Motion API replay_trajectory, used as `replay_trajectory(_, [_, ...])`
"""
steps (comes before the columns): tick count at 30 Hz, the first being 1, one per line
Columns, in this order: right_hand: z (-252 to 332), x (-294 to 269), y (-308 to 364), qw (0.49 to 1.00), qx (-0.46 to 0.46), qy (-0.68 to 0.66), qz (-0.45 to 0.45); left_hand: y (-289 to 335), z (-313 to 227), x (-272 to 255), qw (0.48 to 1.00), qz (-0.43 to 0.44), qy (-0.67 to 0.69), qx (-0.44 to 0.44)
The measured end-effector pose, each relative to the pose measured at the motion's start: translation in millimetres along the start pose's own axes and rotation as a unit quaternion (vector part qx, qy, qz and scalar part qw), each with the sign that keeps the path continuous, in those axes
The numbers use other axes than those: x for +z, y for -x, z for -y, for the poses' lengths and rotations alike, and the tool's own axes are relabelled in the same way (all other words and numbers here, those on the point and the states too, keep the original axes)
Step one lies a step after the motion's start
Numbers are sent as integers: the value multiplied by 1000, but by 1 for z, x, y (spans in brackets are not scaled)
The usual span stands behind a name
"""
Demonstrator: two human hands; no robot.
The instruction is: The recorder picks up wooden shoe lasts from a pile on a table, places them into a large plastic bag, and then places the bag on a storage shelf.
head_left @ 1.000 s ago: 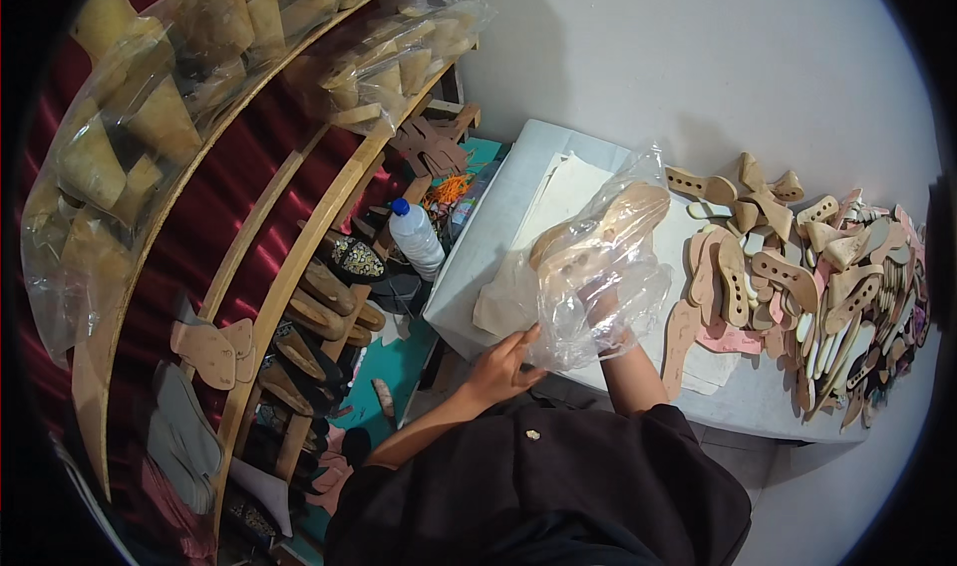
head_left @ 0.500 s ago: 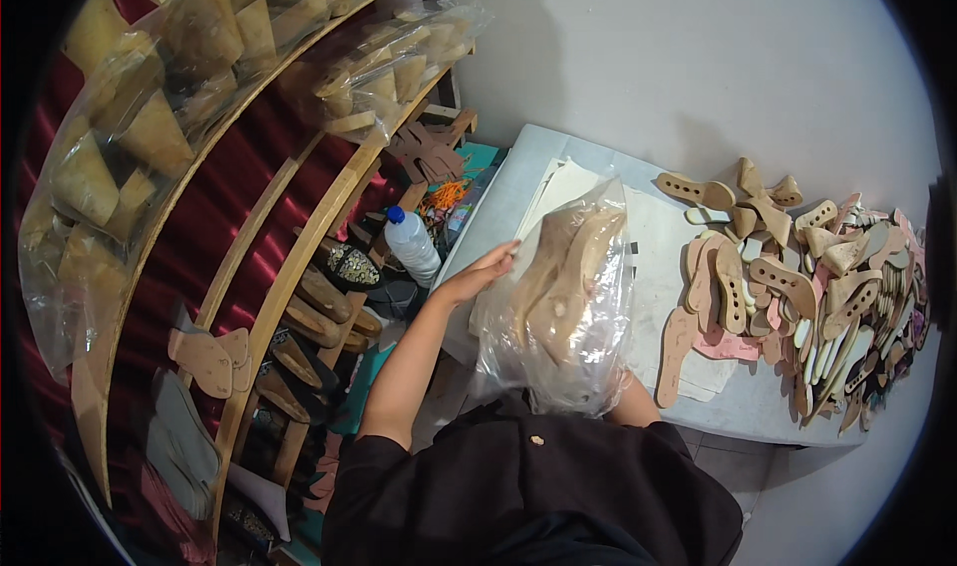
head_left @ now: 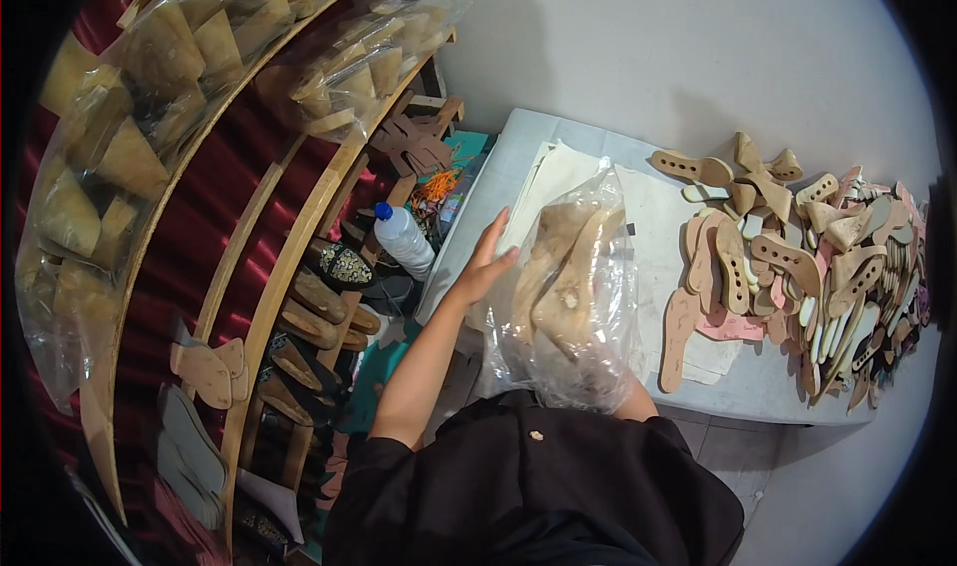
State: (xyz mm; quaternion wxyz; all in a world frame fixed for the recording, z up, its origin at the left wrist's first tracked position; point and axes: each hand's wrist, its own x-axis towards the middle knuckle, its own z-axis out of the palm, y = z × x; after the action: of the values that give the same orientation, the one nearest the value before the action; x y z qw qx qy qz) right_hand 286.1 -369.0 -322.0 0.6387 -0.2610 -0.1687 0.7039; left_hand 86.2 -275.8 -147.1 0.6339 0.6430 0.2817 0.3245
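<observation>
A clear plastic bag [head_left: 610, 312] hangs in front of me above the table's near side. Inside are tan wooden wedge shoe soles [head_left: 568, 297], seen through the creased, shiny film. My left hand [head_left: 487, 265] is open beside the bag's left side, thumb apart from the straight fingers, holding nothing. At the lower right of the bag, my right hand [head_left: 632, 391] holds it up from behind. The film and soles hide its fingers; only the wrist and forearm come out clearly. White sheets [head_left: 653, 217] lie on the table under the bag.
On the right of the pale table [head_left: 478, 202] is a heap of wooden and pink shoe soles [head_left: 788, 257]. To the left stand a blue-capped bottle [head_left: 403, 239] and curved wooden shelves [head_left: 261, 352] with shoes and bagged wedges [head_left: 130, 157]. A wall [head_left: 638, 48] rises behind.
My left hand has tilted upward with its fingers spreading, and sits slightly apart from the bag. The bag has turned a little, showing the soles more plainly. My view has shifted slightly.
</observation>
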Motion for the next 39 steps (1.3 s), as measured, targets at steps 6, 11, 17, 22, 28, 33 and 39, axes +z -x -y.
replay_trajectory(6, [-20, -16, -27, 999, 16, 25, 31, 7, -18, 27, 972, 63, -204, 94])
replay_trajectory(11, [-31, -29, -53, 998, 26, 44, 42, 9, -14, 41, 978, 84, -172, 82])
replay_trajectory(17, [-46, -37, -75, 994, 39, 77, 65, -7, 32, 14, 978, 99, 76, -166])
replay_trajectory(22, [-45, -3, -89, 994, 44, 53, 85, -11, 67, -39, 961, -34, 112, -250])
replay_trajectory(28, [-59, 35, -90, 992, 73, 21, 102, 18, 84, -87, 952, -31, 67, -297])
replay_trajectory(33, [-79, 38, -94, 986, 62, 122, 100, 22, 87, -80, 951, 2, 32, -309])
replay_trajectory(39, [-94, 43, -103, 966, 31, 239, 93, 9, 83, -51, 985, -15, 24, -168])
